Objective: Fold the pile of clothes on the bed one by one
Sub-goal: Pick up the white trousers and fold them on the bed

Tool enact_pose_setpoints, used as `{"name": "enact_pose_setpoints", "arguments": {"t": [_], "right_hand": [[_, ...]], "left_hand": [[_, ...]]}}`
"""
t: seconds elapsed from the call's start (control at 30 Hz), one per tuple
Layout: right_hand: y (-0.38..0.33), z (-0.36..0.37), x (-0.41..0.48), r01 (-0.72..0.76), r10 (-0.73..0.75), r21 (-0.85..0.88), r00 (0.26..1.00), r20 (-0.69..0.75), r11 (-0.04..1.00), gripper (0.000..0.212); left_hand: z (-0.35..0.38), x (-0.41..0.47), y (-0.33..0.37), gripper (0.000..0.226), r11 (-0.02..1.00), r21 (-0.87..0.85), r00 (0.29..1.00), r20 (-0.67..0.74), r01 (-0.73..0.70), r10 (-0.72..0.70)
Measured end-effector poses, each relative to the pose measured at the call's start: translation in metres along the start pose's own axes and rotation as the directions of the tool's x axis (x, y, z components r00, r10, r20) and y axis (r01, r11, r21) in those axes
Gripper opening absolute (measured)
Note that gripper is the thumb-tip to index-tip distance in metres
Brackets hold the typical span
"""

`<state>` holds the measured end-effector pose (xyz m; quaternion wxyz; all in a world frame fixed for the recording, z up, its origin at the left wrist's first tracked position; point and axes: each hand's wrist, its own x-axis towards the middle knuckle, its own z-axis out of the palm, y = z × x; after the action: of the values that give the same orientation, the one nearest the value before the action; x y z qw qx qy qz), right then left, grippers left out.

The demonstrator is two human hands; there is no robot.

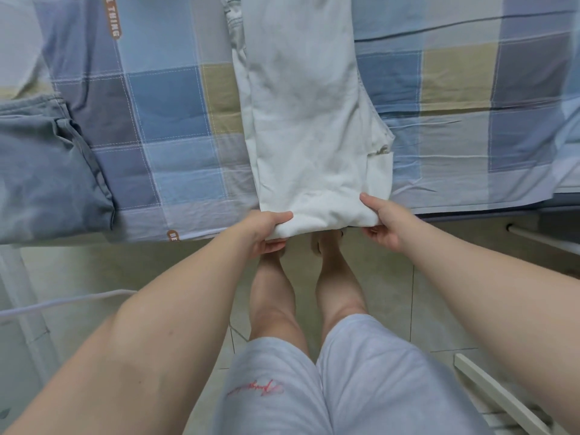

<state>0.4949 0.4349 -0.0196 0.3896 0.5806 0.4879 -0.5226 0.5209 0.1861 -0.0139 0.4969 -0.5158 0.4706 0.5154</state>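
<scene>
Pale shorts (pixel 314 387) and bare legs fill the near edge. The left hand (pixel 266 230) and right hand (pixel 381 224) each close their grip on the near end of the white trousers (pixel 307 120), thumbs on top, fingers mostly hidden beneath. The trousers run lengthwise away across the checked bed (pixel 163 120), seemingly doubled leg on leg, their far end cut off. A grey garment (pixel 40 171) lies to the left, well apart.
</scene>
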Motion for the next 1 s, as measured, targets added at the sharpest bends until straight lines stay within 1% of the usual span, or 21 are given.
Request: {"name": "enact_pose_setpoints", "arguments": {"t": [0.17, 0.3, 0.37, 0.43, 0.57, 0.67, 0.73, 0.8, 0.87, 0.9, 0.93, 0.97, 1.0], "right_hand": [[0.03, -0.017, -0.063, -0.077, 0.077, -0.049, 0.997, -0.008, 0.996, 0.025], [0.029, -0.019, -0.116, -0.084, 0.084, -0.031, 0.996, -0.001, 0.996, 0.021], [0.018, -0.016, -0.135, -0.072, 0.072, -0.023, 0.997, -0.002, 0.997, 0.019], [-0.002, -0.008, -0.147, -0.055, 0.055, -0.006, 0.998, -0.001, 0.998, 0.015], [-0.065, 0.019, -0.154, 0.025, -0.026, 0.025, 0.999, 0.031, 0.999, 0.01], [-0.121, 0.042, -0.145, 0.037, -0.042, 0.074, 0.997, 0.062, 0.997, 0.021], [-0.151, 0.054, -0.132, 0.041, -0.05, 0.128, 0.996, 0.068, 0.991, 0.024], [-0.182, 0.072, -0.111, 0.066, -0.079, 0.185, 0.994, 0.069, 0.981, 0.024], [-0.204, 0.09, -0.087, 0.11, -0.134, 0.238, 0.987, 0.089, 0.965, 0.02], [-0.212, 0.098, -0.075, 0.146, -0.178, 0.242, 0.978, 0.113, 0.959, 0.018], [-0.217, 0.107, -0.061, 0.192, -0.224, 0.217, 0.965, 0.134, 0.957, 0.016], [-0.217, 0.115, -0.046, 0.278, -0.293, 0.13, 0.948, 0.124, 0.952, 0.017], [-0.212, 0.12, -0.028, 0.407, -0.402, -0.045, 0.911, 0.091, 0.912, 0.024]], "left_hand": [[-0.008, -0.055, -0.033, 0.026, 0.991, 0.107, 0.997, -0.004, 0.08, -0.08], [-0.017, -0.102, -0.037, 0.018, 0.989, 0.094, 0.993, 0.031, 0.115, -0.118], [-0.022, -0.122, -0.027, 0.015, 0.994, 0.034, 0.993, 0.047, 0.102, -0.104], [-0.027, -0.133, -0.009, 0.014, 0.994, -0.074, 0.996, 0.049, 0.076, -0.072], [-0.033, -0.139, 0.048, 0.012, 0.951, -0.308, 0.999, 0.049, 0.013, 0.002], [-0.034, -0.136, 0.103, 0.017, 0.916, -0.395, 0.994, 0.057, -0.063, 0.093], [-0.031, -0.129, 0.136, 0.017, 0.891, -0.437, 0.987, 0.042, -0.124, 0.158], [-0.027, -0.111, 0.171, 0.02, 0.846, -0.484, 0.968, -0.007, -0.223, 0.251], [-0.022, -0.089, 0.198, 0.032, 0.788, -0.503, 0.926, -0.072, -0.354, 0.369], [-0.019, -0.079, 0.209, 0.037, 0.771, -0.47, 0.892, -0.088, -0.43, 0.443], [-0.014, -0.066, 0.217, 0.04, 0.764, -0.4, 0.853, -0.105, -0.506, 0.511], [-0.01, -0.052, 0.222, 0.041, 0.768, -0.29, 0.818, -0.123, -0.572, 0.562], [-0.006, -0.035, 0.221, 0.043, 0.773, -0.102, 0.778, -0.144, -0.626, 0.611]]}}
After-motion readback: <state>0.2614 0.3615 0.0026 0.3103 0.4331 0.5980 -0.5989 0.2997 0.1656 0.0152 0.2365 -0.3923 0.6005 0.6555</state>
